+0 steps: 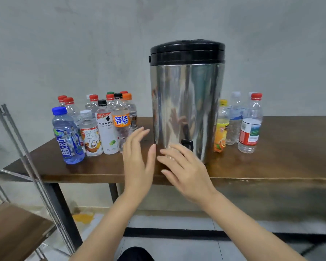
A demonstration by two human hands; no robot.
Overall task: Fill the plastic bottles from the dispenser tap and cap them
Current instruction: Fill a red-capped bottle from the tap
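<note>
A steel dispenser [186, 102] with a black lid stands on the wooden table [271, 162]. Its black tap [187, 144] sits low on the front. Left of it is a cluster of several capped plastic bottles [102, 127], among them a blue one [68, 136]. Right of it stand a yellow-labelled bottle [221, 127], a clear one [233, 119] and a red-capped one [250, 125]. My left hand [137, 157] hovers with straight fingers in front of the dispenser's left edge. My right hand [184, 170] is held flat just below the tap. Neither hand holds anything.
A metal-framed shelf unit [17, 166] with wooden boards stands at the left, close to the table corner. A grey wall is right behind the table. The tiled floor [177, 247] below carries a yellow stain and a dark stripe.
</note>
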